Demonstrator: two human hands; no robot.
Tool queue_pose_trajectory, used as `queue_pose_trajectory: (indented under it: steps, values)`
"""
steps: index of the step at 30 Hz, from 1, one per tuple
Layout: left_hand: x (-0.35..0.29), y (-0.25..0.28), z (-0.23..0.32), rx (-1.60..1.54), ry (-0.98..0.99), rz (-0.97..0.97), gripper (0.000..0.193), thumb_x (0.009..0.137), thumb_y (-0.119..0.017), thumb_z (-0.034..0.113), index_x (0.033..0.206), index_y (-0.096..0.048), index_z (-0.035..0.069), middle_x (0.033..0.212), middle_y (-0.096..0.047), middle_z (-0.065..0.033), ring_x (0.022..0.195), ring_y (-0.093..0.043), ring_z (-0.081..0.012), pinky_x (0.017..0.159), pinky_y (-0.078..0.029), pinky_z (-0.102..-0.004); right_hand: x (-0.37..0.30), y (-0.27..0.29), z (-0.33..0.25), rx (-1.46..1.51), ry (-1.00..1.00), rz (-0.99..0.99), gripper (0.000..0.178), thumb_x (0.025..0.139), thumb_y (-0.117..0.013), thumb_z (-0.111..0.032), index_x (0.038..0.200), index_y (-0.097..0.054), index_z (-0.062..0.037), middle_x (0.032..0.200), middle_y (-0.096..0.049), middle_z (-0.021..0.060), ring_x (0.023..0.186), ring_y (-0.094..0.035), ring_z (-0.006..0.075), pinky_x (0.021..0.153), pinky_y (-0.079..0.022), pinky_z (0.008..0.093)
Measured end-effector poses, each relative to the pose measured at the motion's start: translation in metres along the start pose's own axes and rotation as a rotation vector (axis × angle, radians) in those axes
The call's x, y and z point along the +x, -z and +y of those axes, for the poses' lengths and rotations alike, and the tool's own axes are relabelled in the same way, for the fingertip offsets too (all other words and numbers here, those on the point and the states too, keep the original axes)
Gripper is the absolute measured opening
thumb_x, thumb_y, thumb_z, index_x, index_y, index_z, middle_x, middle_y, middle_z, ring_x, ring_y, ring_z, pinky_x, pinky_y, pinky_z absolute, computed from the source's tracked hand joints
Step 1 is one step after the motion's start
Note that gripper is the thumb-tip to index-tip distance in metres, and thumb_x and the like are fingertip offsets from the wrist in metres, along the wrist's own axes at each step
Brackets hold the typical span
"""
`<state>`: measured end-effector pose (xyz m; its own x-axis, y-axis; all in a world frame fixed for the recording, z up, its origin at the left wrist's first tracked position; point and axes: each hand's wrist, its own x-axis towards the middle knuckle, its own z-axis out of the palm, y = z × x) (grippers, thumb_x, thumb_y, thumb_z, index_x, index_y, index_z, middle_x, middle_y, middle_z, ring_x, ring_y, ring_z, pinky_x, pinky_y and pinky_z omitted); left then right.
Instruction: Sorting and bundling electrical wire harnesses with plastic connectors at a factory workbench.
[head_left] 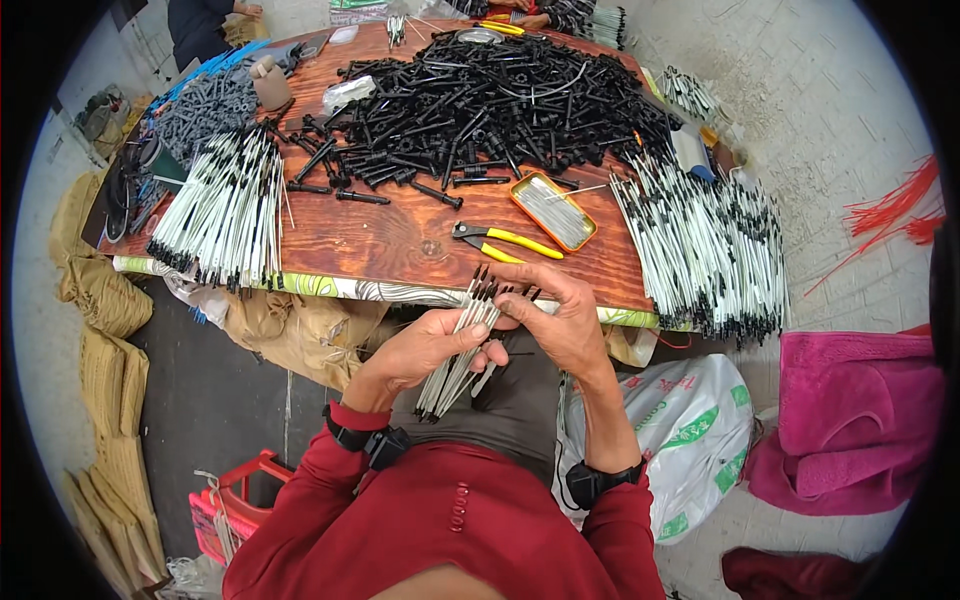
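A bundle of thin white sticks with black ends [452, 372] is held above my lap, just off the table's front edge. My left hand [425, 350] is closed around the middle of the bundle, thumb across the front. At its upper end my right hand [555, 315] pinches with thumb and forefinger among the black tips; exactly what is between those fingers is hidden. Just beyond my hands lie yellow-handled cutting pliers [510, 240] and an orange-rimmed tin [553, 212] filled with fine pale metal pins.
A large heap of black plastic parts [500, 100] covers the table's middle. Piles of white sticks stand left [225, 210] and right [705, 250]. Grey parts [215, 110] and a beige bottle [270, 82] are far left. A white plastic bag [670, 430] sits beside my right arm.
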<state>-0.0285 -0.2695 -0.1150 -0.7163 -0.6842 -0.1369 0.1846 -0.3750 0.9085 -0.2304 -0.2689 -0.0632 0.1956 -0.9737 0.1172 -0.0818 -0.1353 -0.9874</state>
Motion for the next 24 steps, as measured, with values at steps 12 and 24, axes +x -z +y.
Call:
queue_pose_trajectory:
  steps: [12, 24]
  values:
    - [0.001, 0.003, -0.008, -0.008, 0.023, -0.019, 0.043, 0.104, -0.05, 0.029, 0.133, -0.054, -0.002, 0.099, -0.068, -0.0068, 0.079, -0.055, -0.009, 0.078, -0.049, -0.0267, 0.001, 0.001, 0.02, -0.166, 0.18, -0.041, 0.023, 0.081, -0.072, -0.005, 0.104, -0.071, -0.0007, 0.096, -0.069, 0.0095, 0.086, -0.067, 0.0169, 0.074, -0.055, 0.0296]
    - [-0.003, 0.007, -0.017, 0.012, 0.044, 0.051, 0.032, 0.103, -0.051, 0.028, 0.116, -0.059, 0.0, 0.101, -0.07, -0.0124, 0.082, -0.059, -0.0109, 0.08, -0.05, -0.0282, 0.002, -0.006, 0.03, -0.208, 0.158, -0.037, 0.018, 0.08, -0.073, -0.007, 0.097, -0.07, 0.0005, 0.089, -0.07, 0.0089, 0.085, -0.068, 0.0182, 0.078, -0.052, 0.0307]
